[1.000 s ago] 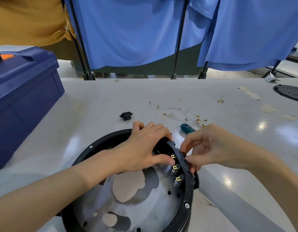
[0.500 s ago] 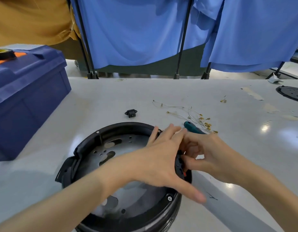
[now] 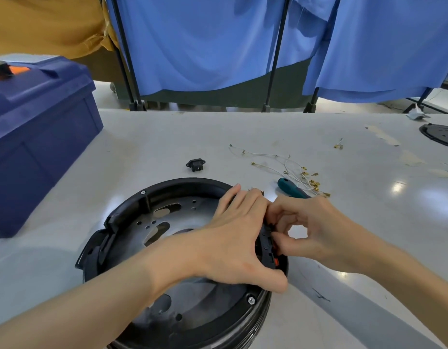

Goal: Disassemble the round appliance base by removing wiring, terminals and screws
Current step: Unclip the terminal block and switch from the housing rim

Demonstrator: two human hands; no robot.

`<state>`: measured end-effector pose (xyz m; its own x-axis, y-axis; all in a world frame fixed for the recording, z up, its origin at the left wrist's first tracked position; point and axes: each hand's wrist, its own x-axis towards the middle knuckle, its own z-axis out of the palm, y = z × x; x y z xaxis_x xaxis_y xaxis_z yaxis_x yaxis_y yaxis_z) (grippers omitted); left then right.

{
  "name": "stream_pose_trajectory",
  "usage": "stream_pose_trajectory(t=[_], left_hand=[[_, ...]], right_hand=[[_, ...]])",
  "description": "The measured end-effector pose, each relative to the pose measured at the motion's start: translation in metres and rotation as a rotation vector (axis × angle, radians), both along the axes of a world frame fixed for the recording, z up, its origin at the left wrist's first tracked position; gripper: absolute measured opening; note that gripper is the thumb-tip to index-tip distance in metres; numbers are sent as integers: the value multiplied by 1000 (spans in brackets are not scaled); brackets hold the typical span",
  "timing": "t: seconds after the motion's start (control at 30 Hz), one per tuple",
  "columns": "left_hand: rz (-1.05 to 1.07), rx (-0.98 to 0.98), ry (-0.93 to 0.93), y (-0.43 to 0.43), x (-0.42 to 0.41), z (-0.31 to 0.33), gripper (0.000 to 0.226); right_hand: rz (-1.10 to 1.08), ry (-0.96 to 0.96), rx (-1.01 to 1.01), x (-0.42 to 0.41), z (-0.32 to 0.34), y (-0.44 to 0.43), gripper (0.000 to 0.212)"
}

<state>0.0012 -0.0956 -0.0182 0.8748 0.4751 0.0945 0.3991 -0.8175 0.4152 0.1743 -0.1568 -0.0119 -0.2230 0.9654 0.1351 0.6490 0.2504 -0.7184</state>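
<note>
Bracing the round black metal-floored appliance base (image 3: 167, 224) on the glossy white table (image 3: 167, 137), the flat, unclenched left hand (image 3: 233, 238) steadies its right rim while the right hand (image 3: 316, 230) pinches the black terminal strip (image 3: 267, 244) there, a removal step that next seems to need a careful outward pull.

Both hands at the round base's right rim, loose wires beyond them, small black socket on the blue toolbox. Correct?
One error: the head view shows the small black socket lying on the table beyond the round base, not on the blue toolbox. The left hand and right hand are at the rim, loose wires beyond.
</note>
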Motion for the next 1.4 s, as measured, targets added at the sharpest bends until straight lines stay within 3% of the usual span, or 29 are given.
stream_pose_trajectory(t=[0.53,0.63,0.77,0.9,1.0,1.07,1.13,1.2,1.3,1.37,1.4], left_hand=[[-85,-5,48,2,0,1,67],[-115,-46,30,6,-2,0,70],[-124,-323,65,28,-12,12,76],[-122,-350,36,37,-18,29,80],[63,-198,-96,38,-23,30,79],[314,96,-87,40,-27,24,73],[515,371,152,44,-30,17,82],[594,332,365,51,-33,13,85],[579,178,395,63,-37,13,57],[540,311,333,69,-36,13,21],[532,376,314,70,-35,14,14]], right_hand=[[5,-40,-36,5,4,-3,12],[-28,36,-35,4,2,-3,15],[-84,168,1,4,-8,-10,15],[-108,298,-23,4,-10,-13,9],[-136,314,-37,0,-6,-14,12],[-187,289,-38,-7,2,-13,23],[-282,156,-55,-19,12,-9,41],[-373,-57,-77,-30,17,-1,52],[-419,-250,-87,-44,15,10,46],[-443,-204,-82,-46,11,12,38],[-458,-134,-96,-47,11,13,40]])
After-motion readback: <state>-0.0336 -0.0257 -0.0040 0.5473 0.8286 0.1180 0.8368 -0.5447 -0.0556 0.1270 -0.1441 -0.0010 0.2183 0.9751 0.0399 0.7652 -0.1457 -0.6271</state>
